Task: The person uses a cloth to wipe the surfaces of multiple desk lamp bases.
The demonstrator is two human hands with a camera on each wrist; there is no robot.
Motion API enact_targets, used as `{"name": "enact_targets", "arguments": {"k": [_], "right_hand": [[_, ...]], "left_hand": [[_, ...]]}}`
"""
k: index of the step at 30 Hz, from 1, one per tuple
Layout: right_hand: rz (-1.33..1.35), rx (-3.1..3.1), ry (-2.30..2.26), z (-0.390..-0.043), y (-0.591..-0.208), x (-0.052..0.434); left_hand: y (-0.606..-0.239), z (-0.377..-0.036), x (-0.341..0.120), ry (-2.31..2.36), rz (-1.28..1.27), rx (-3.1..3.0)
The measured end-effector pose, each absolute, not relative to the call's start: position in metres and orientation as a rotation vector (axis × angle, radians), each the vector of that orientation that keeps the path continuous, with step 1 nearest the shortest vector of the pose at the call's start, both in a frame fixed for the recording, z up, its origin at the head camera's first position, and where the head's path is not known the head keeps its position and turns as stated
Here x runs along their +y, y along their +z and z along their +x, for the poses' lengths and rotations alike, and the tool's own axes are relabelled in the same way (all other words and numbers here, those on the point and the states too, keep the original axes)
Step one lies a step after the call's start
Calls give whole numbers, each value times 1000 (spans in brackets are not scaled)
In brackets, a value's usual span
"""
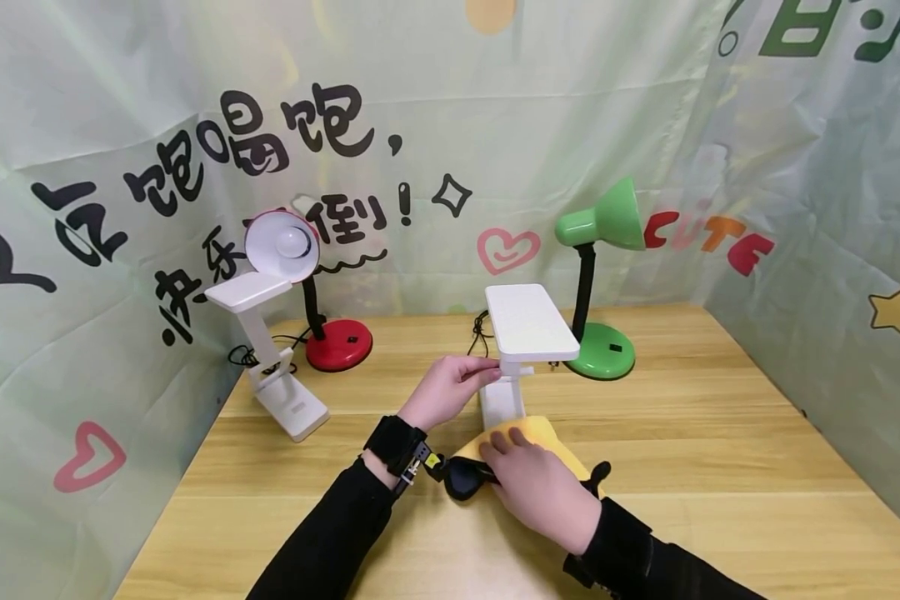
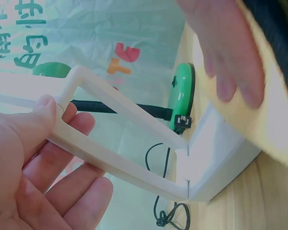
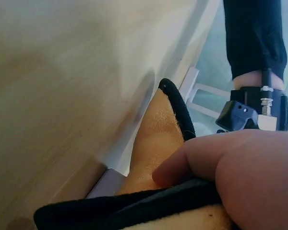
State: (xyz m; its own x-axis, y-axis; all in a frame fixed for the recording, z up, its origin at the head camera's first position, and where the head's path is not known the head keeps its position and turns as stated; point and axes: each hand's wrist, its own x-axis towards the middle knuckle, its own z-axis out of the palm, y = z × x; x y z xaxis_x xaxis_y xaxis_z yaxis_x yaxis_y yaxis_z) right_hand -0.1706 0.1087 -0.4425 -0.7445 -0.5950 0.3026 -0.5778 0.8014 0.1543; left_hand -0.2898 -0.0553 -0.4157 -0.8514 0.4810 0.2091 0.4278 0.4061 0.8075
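Note:
A white folding lamp [image 1: 532,325] stands near the middle of the table, its flat head raised on a hinged arm [image 2: 129,115]. With thumb and fingers, my left hand [image 1: 452,390] grips the top of that arm just under the head. My right hand [image 1: 543,492] holds a yellow cloth [image 1: 543,432] with a black border against the lamp's base [image 1: 502,402]. Several fingertips [image 2: 225,88] lie on the cloth in the left wrist view. From the right wrist, one digit bends onto the cloth [image 3: 156,129]. Part of the base is covered by the cloth.
Behind the lamp stands a green gooseneck lamp [image 1: 603,354] with a black cord [image 1: 480,329] nearby. On the left are a second white folding lamp [image 1: 292,404] and a red gooseneck lamp [image 1: 339,344]. A printed curtain [image 1: 435,108] hangs around the wooden table [image 1: 720,433].

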Motion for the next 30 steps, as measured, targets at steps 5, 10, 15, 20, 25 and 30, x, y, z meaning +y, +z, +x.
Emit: {"name": "enact_targets", "arguments": {"k": [5,10,15,20,25,30], "right_hand": [[899,-2682,-13,-163,-441,110],[874,-2708,-1,-166,-440,106],[835,-2689,-34,-184,-443,101],[797,-2677,-31,-209,-450,99],[775,-2648,-103,-230,-454,99],[752,-2565,-143,-244,-458,101]], "left_hand": [[-418,-291,-55,1452,836,2592],[-418,-291,-56,1456,836,2579],[-418,-292,-57,1463,833,2567],[-417,-291,-57,1468,840,2557],[-416,-291,-58,1467,841,2546],[-417,-292,-58,1461,856,2558]]}}
